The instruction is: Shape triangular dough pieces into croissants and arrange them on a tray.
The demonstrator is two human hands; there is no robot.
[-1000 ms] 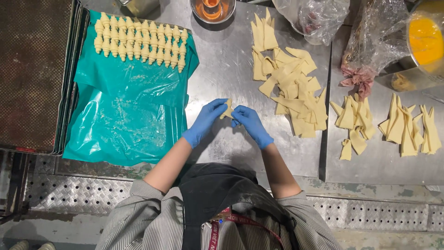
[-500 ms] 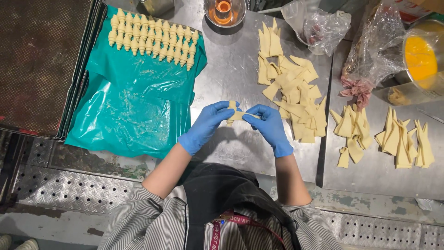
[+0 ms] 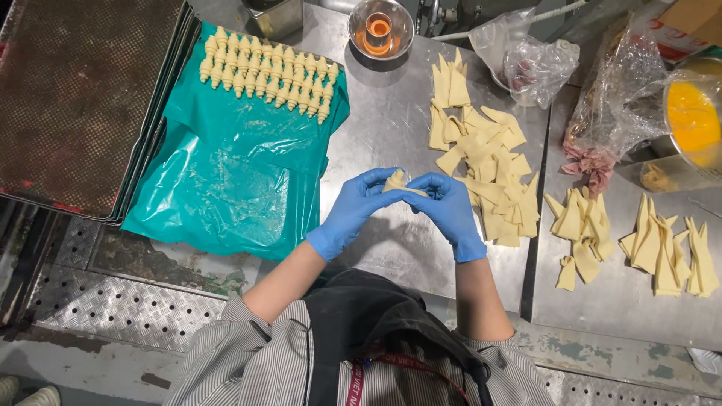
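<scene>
- Both gloved hands have lifted slightly and drawn closer together since a second ago, the dough piece (image 3: 396, 183) now more rolled between them.
- Left hand (image 3: 353, 210), in a blue glove, curls its fingers closed around the dough's left end.
- Right hand (image 3: 447, 207) pinches the right end, fingers closed.
- Dough sits above the steel table (image 3: 383, 113), between the teal plastic sheet (image 3: 226, 173) carrying rows of shaped croissants (image 3: 263, 71) and a pile of cut dough triangles (image 3: 489, 165).
</scene>
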